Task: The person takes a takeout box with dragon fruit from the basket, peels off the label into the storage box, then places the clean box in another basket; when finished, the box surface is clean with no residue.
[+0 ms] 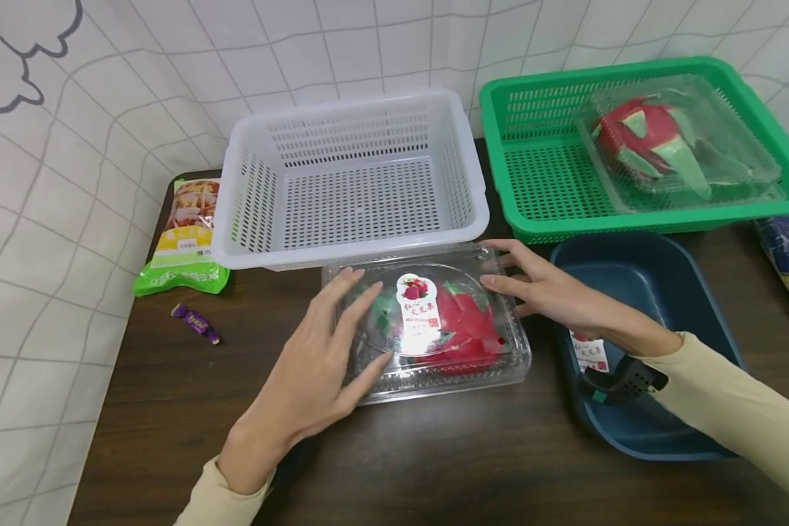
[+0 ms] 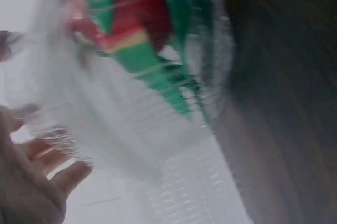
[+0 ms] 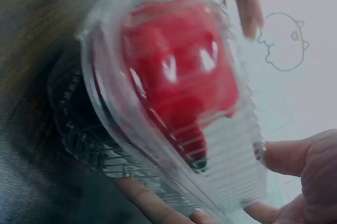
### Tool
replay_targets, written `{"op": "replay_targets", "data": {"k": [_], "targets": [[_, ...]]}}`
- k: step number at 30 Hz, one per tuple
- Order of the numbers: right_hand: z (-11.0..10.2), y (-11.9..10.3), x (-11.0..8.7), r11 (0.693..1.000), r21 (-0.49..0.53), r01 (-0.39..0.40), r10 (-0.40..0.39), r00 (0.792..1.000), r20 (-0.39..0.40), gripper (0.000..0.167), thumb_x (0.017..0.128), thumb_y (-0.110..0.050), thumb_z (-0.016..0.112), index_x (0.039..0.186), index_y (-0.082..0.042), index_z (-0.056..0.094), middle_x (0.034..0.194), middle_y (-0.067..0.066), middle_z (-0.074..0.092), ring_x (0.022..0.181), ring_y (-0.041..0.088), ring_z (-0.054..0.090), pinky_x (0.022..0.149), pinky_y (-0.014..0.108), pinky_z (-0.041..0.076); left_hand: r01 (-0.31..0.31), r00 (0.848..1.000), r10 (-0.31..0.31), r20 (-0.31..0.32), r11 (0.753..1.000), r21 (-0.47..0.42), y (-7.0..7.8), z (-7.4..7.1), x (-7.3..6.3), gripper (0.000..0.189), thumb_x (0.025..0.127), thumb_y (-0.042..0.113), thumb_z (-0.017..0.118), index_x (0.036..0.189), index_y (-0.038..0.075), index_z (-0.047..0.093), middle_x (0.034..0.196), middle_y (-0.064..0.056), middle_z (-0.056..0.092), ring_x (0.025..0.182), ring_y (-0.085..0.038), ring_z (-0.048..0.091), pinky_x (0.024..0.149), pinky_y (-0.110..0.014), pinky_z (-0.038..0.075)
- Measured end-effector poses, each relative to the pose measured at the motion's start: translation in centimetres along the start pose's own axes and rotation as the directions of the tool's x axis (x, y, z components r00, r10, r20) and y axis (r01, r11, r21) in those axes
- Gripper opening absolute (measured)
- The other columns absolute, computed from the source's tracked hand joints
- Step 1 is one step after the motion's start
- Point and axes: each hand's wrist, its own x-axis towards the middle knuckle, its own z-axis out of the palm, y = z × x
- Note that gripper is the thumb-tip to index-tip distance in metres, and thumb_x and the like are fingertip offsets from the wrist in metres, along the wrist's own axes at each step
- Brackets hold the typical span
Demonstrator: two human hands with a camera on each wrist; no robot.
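A clear plastic clamshell box (image 1: 463, 376) with a red and green dragon fruit (image 1: 467, 329) inside lies in front of the white basket. A white label (image 1: 419, 307) with a fruit picture sits on its lid. My left hand (image 1: 309, 358) rests on the lid's left part, fingers spread and nearly straight. At the far right corner my right hand (image 1: 546, 285) grips the box, thumb on the lid and fingers round the edge. The right wrist view shows that hand's thumb and fingers (image 3: 147, 200) on opposite sides of the box (image 3: 231, 176).
Behind stands a white perforated basket (image 1: 351, 245). A green basket (image 1: 532, 175) holds another boxed dragon fruit (image 1: 671, 139). Under my right forearm is a dark blue basin (image 1: 671, 438) with a printed label (image 1: 589, 351) inside. A green snack packet (image 1: 184, 270) and purple-wrapped candy (image 1: 196, 323) lie left.
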Motion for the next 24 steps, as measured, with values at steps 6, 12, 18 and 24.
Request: {"op": "replay_targets", "data": {"k": [6, 12, 18, 24], "targets": [[0.5, 0.0, -0.4, 0.999, 0.019, 0.046, -0.044, 0.996, -0.076, 0.067, 0.108, -0.024, 0.057, 0.163, -0.012, 0.021, 0.150, 0.026, 0.035, 0.131, 0.049, 0.052, 0.093, 0.060, 0.057, -0.031, 0.995, 0.028, 0.097, 0.999, 0.025, -1.1, 1.1, -0.1, 0.069, 0.107, 0.049, 0.045, 0.158, 0.001, 0.040, 0.161, -0.025, 0.037, 0.151, -0.041, 0.034, 0.119, -0.058, 0.035], [0.1, -0.5, -0.8, 0.996, -0.038, 0.076, -0.078, 0.994, -0.076, 0.067, 0.108, -0.020, 0.056, 0.162, -0.009, 0.019, 0.151, 0.026, 0.035, 0.133, 0.050, 0.050, 0.091, 0.057, 0.059, -0.049, 0.986, 0.040, 0.159, 0.997, 0.055, -1.6, 1.8, 0.0, 0.071, 0.110, 0.054, 0.031, 0.157, 0.003, 0.042, 0.163, -0.024, 0.035, 0.152, -0.039, 0.032, 0.123, -0.056, 0.031], [-0.7, -2.3, -2.5, 0.905, -0.421, 0.058, -0.104, 0.991, -0.088, 0.073, 0.105, -0.027, 0.063, 0.163, -0.005, 0.023, 0.159, 0.027, 0.029, 0.142, 0.050, 0.037, 0.100, 0.065, 0.051, -0.063, 0.980, 0.044, 0.193, 0.994, 0.093, -1.6, 1.8, 0.2, 0.067, 0.104, 0.043, 0.052, 0.157, 0.003, 0.044, 0.163, -0.023, 0.037, 0.152, -0.038, 0.033, 0.124, -0.052, 0.028], [-0.4, -5.0, -4.5, 0.704, -0.686, 0.186, -0.326, 0.942, -0.079, 0.048, 0.099, -0.018, 0.074, 0.142, -0.005, 0.059, 0.143, 0.019, 0.050, 0.127, 0.037, 0.049, 0.096, 0.058, 0.054, -0.064, 0.976, 0.030, 0.215, 0.986, 0.153, -1.5, 1.5, 0.3, 0.067, 0.099, 0.038, 0.057, 0.155, 0.003, 0.048, 0.163, -0.023, 0.038, 0.151, -0.038, 0.035, 0.124, -0.051, 0.031]]}}
